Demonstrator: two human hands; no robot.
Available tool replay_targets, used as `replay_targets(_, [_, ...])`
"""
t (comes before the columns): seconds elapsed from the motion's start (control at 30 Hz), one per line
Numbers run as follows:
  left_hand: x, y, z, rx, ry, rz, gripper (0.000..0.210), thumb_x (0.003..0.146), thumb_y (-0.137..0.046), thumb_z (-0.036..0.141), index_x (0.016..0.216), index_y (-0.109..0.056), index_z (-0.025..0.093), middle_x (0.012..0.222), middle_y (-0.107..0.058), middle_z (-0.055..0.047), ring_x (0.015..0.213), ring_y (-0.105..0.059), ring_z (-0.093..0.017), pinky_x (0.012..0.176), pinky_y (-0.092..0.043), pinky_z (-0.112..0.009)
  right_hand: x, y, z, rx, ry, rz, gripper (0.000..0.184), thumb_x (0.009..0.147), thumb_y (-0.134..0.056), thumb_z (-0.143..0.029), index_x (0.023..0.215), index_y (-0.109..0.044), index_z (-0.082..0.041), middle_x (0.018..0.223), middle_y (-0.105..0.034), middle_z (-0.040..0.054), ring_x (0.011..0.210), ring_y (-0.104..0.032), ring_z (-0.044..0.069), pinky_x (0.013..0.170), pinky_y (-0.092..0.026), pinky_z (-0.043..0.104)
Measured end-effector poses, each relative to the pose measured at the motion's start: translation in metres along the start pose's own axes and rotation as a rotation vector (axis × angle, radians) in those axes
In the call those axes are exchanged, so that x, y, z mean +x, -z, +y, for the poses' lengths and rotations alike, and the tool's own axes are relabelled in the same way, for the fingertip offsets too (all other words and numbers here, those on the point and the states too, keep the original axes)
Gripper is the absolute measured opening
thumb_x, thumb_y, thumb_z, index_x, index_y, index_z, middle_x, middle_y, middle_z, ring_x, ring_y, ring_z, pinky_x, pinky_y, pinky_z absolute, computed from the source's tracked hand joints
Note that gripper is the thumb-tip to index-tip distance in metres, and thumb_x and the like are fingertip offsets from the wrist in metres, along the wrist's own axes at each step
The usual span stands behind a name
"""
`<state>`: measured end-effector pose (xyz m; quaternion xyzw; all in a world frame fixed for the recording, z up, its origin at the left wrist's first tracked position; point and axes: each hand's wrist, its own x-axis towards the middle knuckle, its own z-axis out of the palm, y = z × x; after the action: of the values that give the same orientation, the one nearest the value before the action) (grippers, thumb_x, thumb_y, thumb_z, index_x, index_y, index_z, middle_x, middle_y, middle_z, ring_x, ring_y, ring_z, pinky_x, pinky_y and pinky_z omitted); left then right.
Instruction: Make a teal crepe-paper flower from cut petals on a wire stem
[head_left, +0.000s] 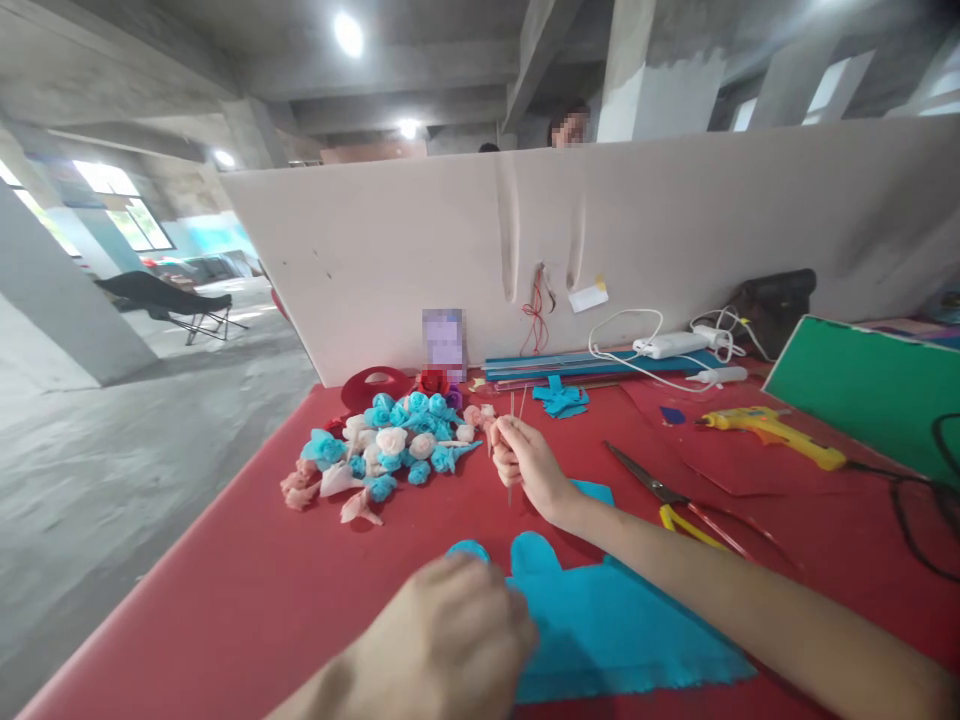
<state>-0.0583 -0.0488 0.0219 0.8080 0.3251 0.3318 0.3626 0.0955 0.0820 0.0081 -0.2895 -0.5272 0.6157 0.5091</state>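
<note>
My right hand (pixel 529 465) is closed around a few thin, straight wires or sticks (pixel 522 403); their ends poke out above and below the fist. Nearer to me, my left hand (pixel 442 640) is curled with its back up and somewhat blurred, so whatever its fingers hold is hidden. A rounded blue paper piece (pixel 469 549) shows just past its knuckles. Beside it lies a blue crepe paper sheet (pixel 607 630), with another rounded blue piece (pixel 534 553) at its upper edge. To the left of my right hand sits a pile of blue, white and pink paper flowers (pixel 391 440).
Scissors (pixel 664 495) and a yellow glue gun (pixel 780 432) lie to the right, near a green board (pixel 870 395). Blue paper scraps (pixel 561 397), a white power strip (pixel 671 345) and cables line the back. A white partition (pixel 405 250) rises behind the red tabletop (pixel 225 580).
</note>
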Motion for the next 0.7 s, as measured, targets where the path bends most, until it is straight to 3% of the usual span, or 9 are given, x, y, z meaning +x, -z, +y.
replay_targets(0.07, [0.03, 0.014, 0.006, 0.144, -0.04, -0.052, 0.02, 0.087, -0.041, 0.02, 0.086, -0.061, 0.02, 0.084, -0.061, -0.007, 0.08, -0.052, -0.018, 0.075, -0.043, -0.035, -0.003, -0.007, 0.003, 0.019, -0.015, -0.016, 0.03, 0.091, -0.043, -0.037, 0.081, -0.053, -0.011, 0.059, -0.046, -0.0051, 0.041, -0.038, 0.003, 0.039, -0.035, 0.015])
replay_targets(0.17, [0.057, 0.021, 0.009, 0.219, 0.002, 0.114, 0.019, 0.087, -0.038, 0.018, 0.077, -0.055, 0.019, 0.076, -0.057, -0.005, 0.074, -0.05, -0.017, 0.067, -0.041, -0.03, -0.007, -0.014, 0.004, 0.002, -0.021, -0.039, 0.028, 0.09, -0.046, -0.033, 0.076, -0.052, -0.011, 0.057, -0.045, -0.0058, 0.042, -0.04, 0.003, 0.042, -0.038, 0.016])
replay_targets(0.33, [0.07, 0.019, -0.005, 0.207, 0.155, 0.233, 0.011, 0.086, -0.041, 0.02, 0.092, -0.05, 0.018, 0.078, -0.053, -0.002, 0.073, -0.05, -0.015, 0.068, -0.043, -0.028, -0.008, -0.014, 0.007, -0.047, -0.069, -0.086, 0.027, 0.089, -0.048, -0.031, 0.073, -0.052, -0.01, 0.056, -0.044, -0.0061, 0.041, -0.038, 0.002, 0.038, -0.034, 0.014])
replay_targets(0.47, [0.08, 0.021, -0.015, 0.286, 0.166, 0.303, 0.03, 0.083, -0.049, 0.025, 0.111, -0.042, 0.018, 0.077, -0.049, 0.0, 0.074, -0.047, -0.016, 0.071, -0.04, -0.03, -0.003, -0.009, 0.013, -0.058, -0.1, -0.105, 0.025, 0.089, -0.047, -0.031, 0.076, -0.052, -0.01, 0.058, -0.045, -0.0055, 0.042, -0.038, 0.002, 0.038, -0.034, 0.014])
replay_targets(0.7, [0.102, 0.03, -0.019, 0.403, 0.134, 0.312, 0.027, 0.077, -0.057, 0.035, 0.097, -0.062, 0.018, 0.081, -0.052, -0.004, 0.079, -0.048, -0.021, 0.07, -0.037, -0.035, 0.003, -0.006, 0.017, -0.159, -0.089, -0.097, 0.023, 0.089, -0.047, -0.031, 0.082, -0.053, -0.01, 0.061, -0.047, -0.0049, 0.043, -0.04, 0.003, 0.039, -0.036, 0.014])
